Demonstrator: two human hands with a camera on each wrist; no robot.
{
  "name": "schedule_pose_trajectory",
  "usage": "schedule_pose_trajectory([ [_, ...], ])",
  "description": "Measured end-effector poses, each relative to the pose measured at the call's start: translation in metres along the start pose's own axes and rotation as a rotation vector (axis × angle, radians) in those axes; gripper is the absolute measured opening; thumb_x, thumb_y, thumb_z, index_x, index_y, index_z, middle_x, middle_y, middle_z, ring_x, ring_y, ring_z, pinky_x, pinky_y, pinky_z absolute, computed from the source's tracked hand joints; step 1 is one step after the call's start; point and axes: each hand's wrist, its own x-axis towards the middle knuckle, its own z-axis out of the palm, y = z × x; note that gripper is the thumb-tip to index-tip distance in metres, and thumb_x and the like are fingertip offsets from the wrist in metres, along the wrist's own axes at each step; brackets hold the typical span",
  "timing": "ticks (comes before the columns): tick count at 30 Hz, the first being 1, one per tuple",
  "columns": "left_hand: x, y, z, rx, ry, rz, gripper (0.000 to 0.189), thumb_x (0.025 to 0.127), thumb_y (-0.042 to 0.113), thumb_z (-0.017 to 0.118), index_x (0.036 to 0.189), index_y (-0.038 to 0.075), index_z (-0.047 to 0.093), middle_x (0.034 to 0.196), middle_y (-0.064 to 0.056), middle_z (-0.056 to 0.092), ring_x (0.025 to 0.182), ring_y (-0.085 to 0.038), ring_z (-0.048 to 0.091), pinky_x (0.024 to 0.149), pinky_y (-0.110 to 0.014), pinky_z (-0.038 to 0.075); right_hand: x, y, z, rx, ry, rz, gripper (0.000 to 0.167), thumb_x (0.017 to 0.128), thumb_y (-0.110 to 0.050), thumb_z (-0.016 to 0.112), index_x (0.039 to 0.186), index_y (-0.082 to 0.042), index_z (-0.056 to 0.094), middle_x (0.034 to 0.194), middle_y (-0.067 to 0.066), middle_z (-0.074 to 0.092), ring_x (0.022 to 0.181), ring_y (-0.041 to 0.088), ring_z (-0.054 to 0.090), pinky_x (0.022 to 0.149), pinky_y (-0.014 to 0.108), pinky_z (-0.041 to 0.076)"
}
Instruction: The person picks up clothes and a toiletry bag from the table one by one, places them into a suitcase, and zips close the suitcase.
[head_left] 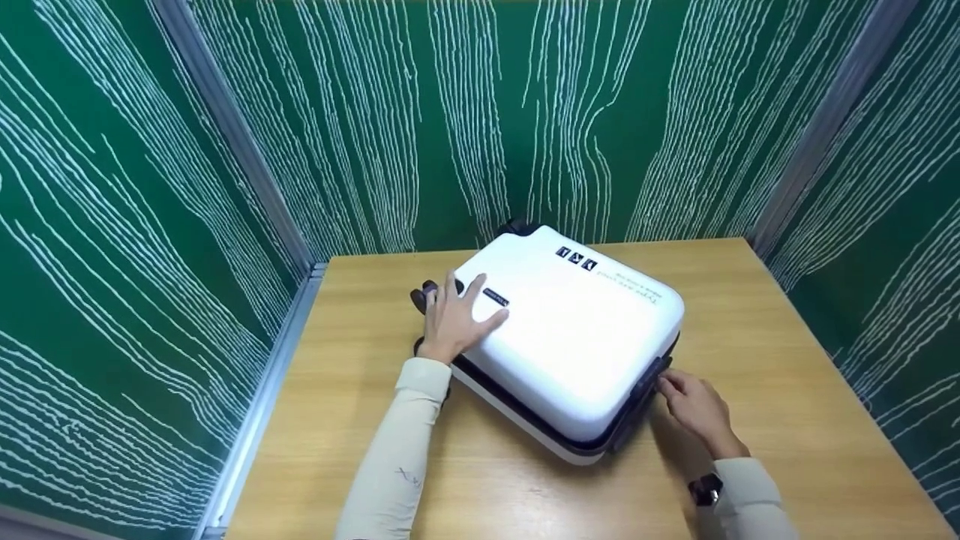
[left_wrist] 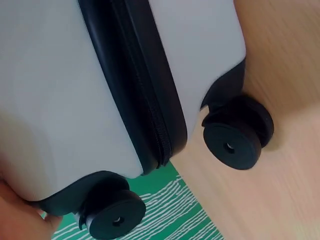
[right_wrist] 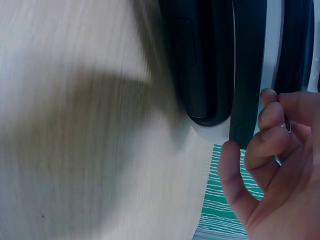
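A white hard-shell suitcase lies flat on the wooden counter, set at a slant, with its wheeled end toward the left and the far corner. It is closed: the two shells meet along a black zipper band, so whatever is inside cannot be seen. Small black labels and a line of printed text sit on the top shell, too small to read.

The left hand rests flat on the top shell near the wheeled end, fingers straight and spread; its grip is wide open and holds nothing. Just beyond its fingertips a black wheel sticks out past the shell. The left wrist view shows two wheels close up: one stands on the counter, the other hangs over the green patterned wall beyond. Only a sliver of the hand shows at the lower left corner of that view.

The right hand is at the near right side of the suitcase, by the dark side handle. In the right wrist view its fingers are curled, with the tips by the black band; something small and metallic shows between them, but it is blurred and half hidden, so whether the grip has closed on it cannot be told. A dark device sits on the right wrist.

Green panels with white wavy lines wall in the counter on three sides.
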Motion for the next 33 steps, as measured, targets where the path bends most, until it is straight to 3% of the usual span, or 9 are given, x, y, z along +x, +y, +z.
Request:
schedule_pose_trajectory([
  [4, -0.009, 0.001, -0.002, 0.005, -0.031, -0.014, 0.105, 0.077, 0.098, 0.03, 0.162, 0.037, 0.026, 0.167, -0.028, 0.02, 0.152, -0.046, 0.03, 0.124, -0.063, 0.019, 0.006, 0.002, -0.001, 0.007, 0.004, 0.013, 0.032, 0.106, -0.032, 0.049, 0.121, -0.016, 0.072, 0.103, 0.012, 0.075, 0.093, 0.034, 0.069, 0.072, 0.051, 0.05],
  [8, -0.023, -0.001, -0.006, 0.012, -0.079, -0.006, 0.117, 0.066, 0.105, 0.034, 0.163, 0.04, 0.021, 0.169, -0.027, 0.014, 0.151, -0.047, 0.029, 0.125, -0.061, 0.018, 0.015, 0.006, -0.004, 0.014, -0.009, 0.028, 0.036, 0.107, -0.033, 0.045, 0.123, -0.014, 0.071, 0.087, 0.007, 0.071, 0.08, 0.025, 0.064, 0.067, 0.04, 0.047],
  [11, -0.035, -0.004, -0.01, 0.018, -0.108, 0.019, 0.127, 0.056, 0.108, 0.04, 0.162, 0.044, 0.017, 0.17, -0.026, 0.009, 0.15, -0.045, 0.029, 0.125, -0.061, 0.02, 0.024, 0.008, -0.006, 0.026, -0.015, 0.029, 0.035, 0.108, -0.033, 0.043, 0.111, -0.012, 0.071, 0.079, 0.003, 0.065, 0.071, 0.02, 0.057, 0.063, 0.035, 0.042],
  [15, -0.048, -0.002, -0.012, 0.039, -0.1, 0.041, 0.137, 0.047, 0.109, 0.045, 0.163, 0.043, 0.016, 0.169, -0.029, 0.008, 0.147, -0.046, 0.033, 0.124, -0.061, 0.024, 0.035, 0.009, -0.007, 0.048, -0.016, 0.024, 0.033, 0.108, -0.031, 0.043, 0.097, -0.011, 0.067, 0.076, 0.004, 0.061, 0.067, 0.02, 0.052, 0.059, 0.033, 0.038],
  [21, -0.062, 0.007, -0.007, 0.109, -0.022, 0.047, 0.136, 0.047, 0.11, 0.043, 0.163, 0.042, 0.018, 0.171, -0.025, 0.004, 0.141, -0.052, 0.041, 0.119, -0.062, 0.033, 0.044, 0.012, -0.005, 0.076, -0.03, 0.036, 0.033, 0.108, -0.03, 0.041, 0.098, -0.01, 0.066, 0.069, 0.0, 0.057, 0.061, 0.018, 0.051, 0.055, 0.032, 0.037],
  [27, -0.069, 0.013, -0.004, 0.126, 0.017, 0.038, 0.134, 0.048, 0.111, 0.04, 0.162, 0.043, 0.02, 0.17, -0.023, 0.013, 0.139, -0.05, 0.043, 0.114, -0.064, 0.038, 0.045, 0.013, -0.004, 0.097, -0.031, 0.033, 0.032, 0.108, -0.029, 0.041, 0.091, -0.009, 0.06, 0.064, -0.002, 0.053, 0.056, 0.017, 0.049, 0.052, 0.031, 0.036],
  [33, -0.071, 0.014, -0.004, 0.114, 0.038, 0.036, 0.134, 0.048, 0.109, 0.044, 0.162, 0.041, 0.024, 0.169, -0.023, 0.015, 0.141, -0.051, 0.042, 0.114, -0.067, 0.037, 0.041, 0.012, -0.008, 0.067, -0.059, 0.016, 0.032, 0.109, -0.029, 0.041, 0.105, -0.009, 0.066, 0.077, 0.008, 0.066, 0.065, 0.022, 0.057, 0.056, 0.033, 0.04],
])
